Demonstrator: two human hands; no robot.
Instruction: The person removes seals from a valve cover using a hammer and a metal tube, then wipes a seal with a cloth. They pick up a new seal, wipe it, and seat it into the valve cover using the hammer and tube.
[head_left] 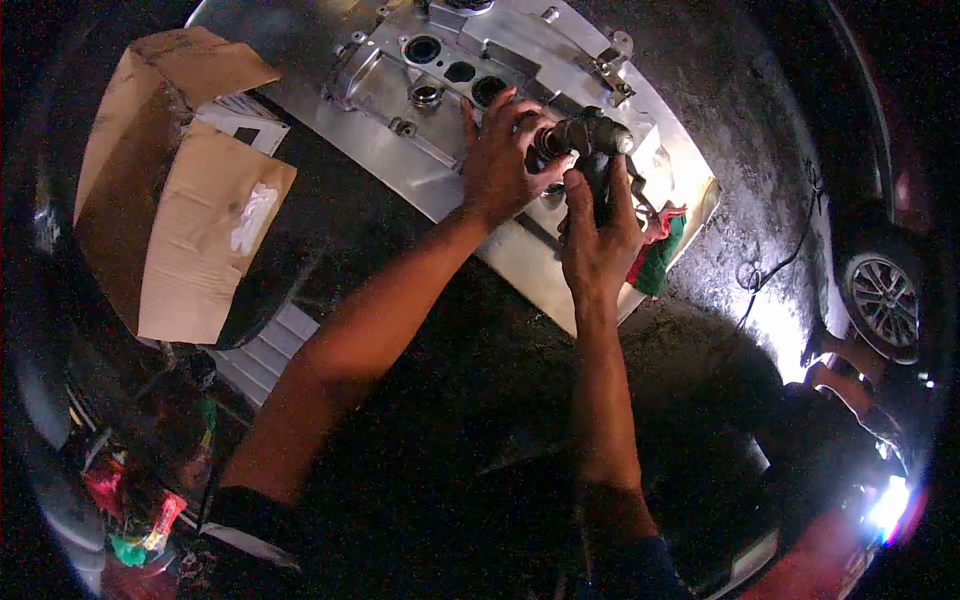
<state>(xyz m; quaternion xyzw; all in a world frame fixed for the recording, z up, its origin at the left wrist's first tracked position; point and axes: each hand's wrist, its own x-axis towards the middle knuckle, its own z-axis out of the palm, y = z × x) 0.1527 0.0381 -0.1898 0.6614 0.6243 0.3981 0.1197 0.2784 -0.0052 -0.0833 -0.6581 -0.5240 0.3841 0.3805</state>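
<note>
A silvery metal engine cover (pixel 385 90) with several round openings lies on a pale board (pixel 540 285). Over its right part, my left hand (pixel 500 160) curls its fingers round one end of a dark cylindrical part (pixel 590 135). My right hand (pixel 603 240) holds the same part from below and from the right, thumb and fingers on either side of it. The part lies sideways, its light round tip pointing right. Fingers hide some of its left end. Just right of my right hand, a red and green cloth (pixel 660 250) hangs over the board's edge.
An open cardboard box (pixel 190 220) with a white carton (pixel 245 125) stands at the left. A car wheel (pixel 882 300) is at the far right, near another person's hands (pixel 845 380) and a bright lamp (pixel 888 508). Colourful items (pixel 130 500) lie lower left.
</note>
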